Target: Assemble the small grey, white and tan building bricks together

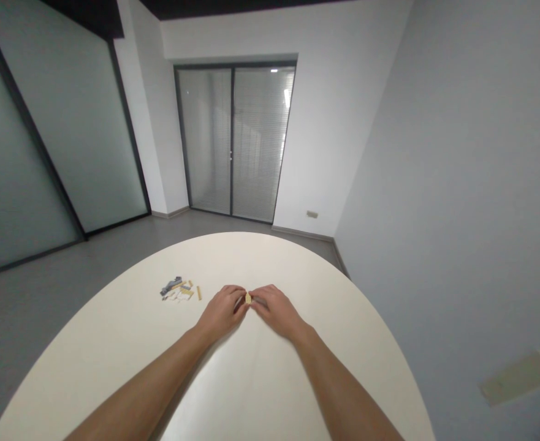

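Between my two hands, just above or on the white round table (246, 380), is a small yellow building brick piece (248, 298). My left hand (225, 309) pinches it from the left, fingers curled and thumb near its lower edge. From the other side my right hand (276, 307) grips it with thumb and fingertips. The fingers partly cover the piece, so its full shape cannot be made out. To the left of my left hand lies a loose pile of building bricks (184, 291) in yellow, grey and white.
One yellow strip-like brick (199, 293) lies at the pile's right side. The table's curved far edge (246, 233) faces a glass door (233, 141). A grey-white wall (458, 214) stands close on the right, and frosted panels (67, 122) are at the left.
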Motion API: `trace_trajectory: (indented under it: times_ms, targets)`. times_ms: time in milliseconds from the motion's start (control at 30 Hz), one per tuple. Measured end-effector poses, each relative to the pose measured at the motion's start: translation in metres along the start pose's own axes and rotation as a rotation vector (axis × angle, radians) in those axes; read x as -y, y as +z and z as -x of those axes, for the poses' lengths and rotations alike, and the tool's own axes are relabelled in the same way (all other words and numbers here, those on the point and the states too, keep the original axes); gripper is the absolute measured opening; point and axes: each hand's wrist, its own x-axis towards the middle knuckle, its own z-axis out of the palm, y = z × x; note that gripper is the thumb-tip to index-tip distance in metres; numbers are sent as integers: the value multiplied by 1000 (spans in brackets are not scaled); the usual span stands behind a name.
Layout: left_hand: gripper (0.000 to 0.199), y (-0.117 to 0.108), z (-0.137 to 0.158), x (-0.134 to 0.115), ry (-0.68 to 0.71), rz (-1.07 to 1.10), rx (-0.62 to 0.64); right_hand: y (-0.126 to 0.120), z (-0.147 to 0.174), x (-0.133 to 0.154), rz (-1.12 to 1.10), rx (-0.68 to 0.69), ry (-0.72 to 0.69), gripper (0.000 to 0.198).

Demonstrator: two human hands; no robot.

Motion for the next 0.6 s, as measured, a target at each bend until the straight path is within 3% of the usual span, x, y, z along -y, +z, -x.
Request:
trace_trajectory:
  times_ms: [600]
  targets:
    - [25, -2, 2, -3, -32, -65, -20, 4, 0, -4, 5, -25, 21, 23]
